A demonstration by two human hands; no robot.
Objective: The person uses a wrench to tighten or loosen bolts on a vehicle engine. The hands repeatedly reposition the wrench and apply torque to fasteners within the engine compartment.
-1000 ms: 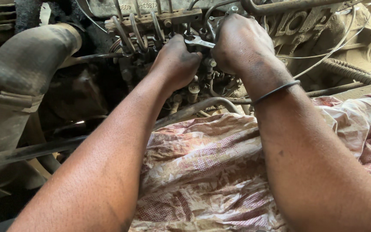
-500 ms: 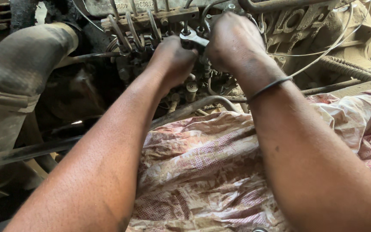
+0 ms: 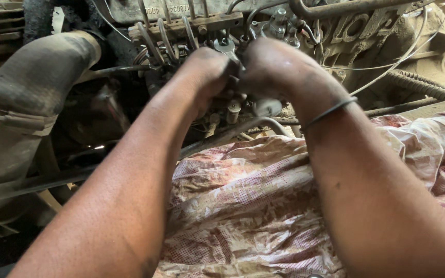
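Head view, left hand (image 3: pixel 204 77): curling shut around a wrench (image 3: pixel 226 47) at upper centre.
Right hand (image 3: pixel 279 69): closing over the same wrench, touching the left.
Wrench: sitting against the dusty engine's (image 3: pixel 377 36) fuel pipes (image 3: pixel 168 38).
Lower frame: patterned cloth (image 3: pixel 248 206) is lying.

Two hands are showing: left hand (image 3: pixel 204 72) and right hand (image 3: pixel 279 67). One wrench (image 3: pixel 227 47) is sitting between them. Three curved metal pipes (image 3: pixel 167 37) are rising from the pump. One large hose (image 3: pixel 32 82) and one patterned cloth (image 3: pixel 243 206) are lying nearby.
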